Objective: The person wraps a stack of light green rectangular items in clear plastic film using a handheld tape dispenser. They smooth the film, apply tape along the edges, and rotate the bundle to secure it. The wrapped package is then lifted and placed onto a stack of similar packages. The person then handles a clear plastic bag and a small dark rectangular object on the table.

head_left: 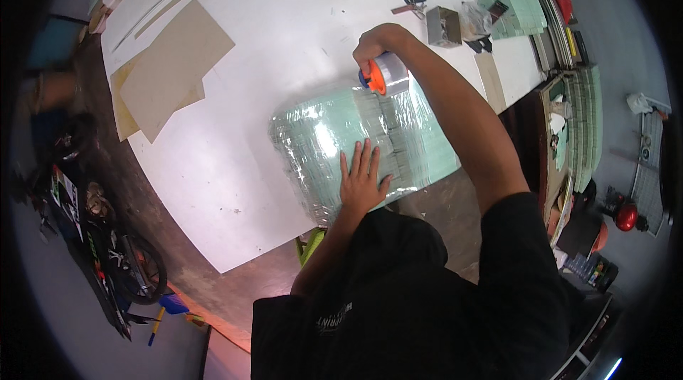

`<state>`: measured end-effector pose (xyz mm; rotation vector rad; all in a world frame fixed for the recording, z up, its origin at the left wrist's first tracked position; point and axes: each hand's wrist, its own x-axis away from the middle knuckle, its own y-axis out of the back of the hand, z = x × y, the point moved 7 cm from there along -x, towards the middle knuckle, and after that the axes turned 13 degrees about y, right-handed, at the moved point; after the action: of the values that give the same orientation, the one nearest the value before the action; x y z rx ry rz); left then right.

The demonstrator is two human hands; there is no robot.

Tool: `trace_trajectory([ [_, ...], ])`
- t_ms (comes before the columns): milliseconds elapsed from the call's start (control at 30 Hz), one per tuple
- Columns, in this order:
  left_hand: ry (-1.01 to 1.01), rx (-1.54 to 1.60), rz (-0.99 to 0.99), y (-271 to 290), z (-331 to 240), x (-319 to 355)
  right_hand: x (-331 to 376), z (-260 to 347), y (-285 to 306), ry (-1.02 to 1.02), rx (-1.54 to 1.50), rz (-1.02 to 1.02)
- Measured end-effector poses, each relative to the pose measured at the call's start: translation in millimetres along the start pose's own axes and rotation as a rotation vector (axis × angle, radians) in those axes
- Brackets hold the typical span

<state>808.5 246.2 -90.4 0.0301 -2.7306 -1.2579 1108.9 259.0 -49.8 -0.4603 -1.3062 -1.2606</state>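
A bundle of pale green sheets, wrapped in shiny clear plastic, lies at the near edge of the white table. My left hand rests flat on its top, fingers spread. Over the bundle's far edge, my right hand grips a tape dispenser with orange and blue parts and a wide roll of clear tape. Bands of clear tape or film cross the bundle beneath it. My right arm reaches across the bundle's right side and hides part of it.
Brown cardboard sheets lie on the table's left. At the far right are an open metal box, small tools, a plastic bag and stacked green sheets. A motorbike stands on the floor at left.
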Motion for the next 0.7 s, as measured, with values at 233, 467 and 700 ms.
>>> trace_trajectory([
  [233, -0.024, 0.046, -0.068, -10, 11, 6, 64, -5, -121, -0.137, -0.072, -0.788],
  [467, 0.07, -0.115, 0.138, -11, -15, 57, 69, -12, -131, -0.107, -0.121, -0.81],
  [700, 0.116, -0.424, 0.141, -26, -17, 69, 127, 1, -233, -0.043, -0.277, -0.958],
])
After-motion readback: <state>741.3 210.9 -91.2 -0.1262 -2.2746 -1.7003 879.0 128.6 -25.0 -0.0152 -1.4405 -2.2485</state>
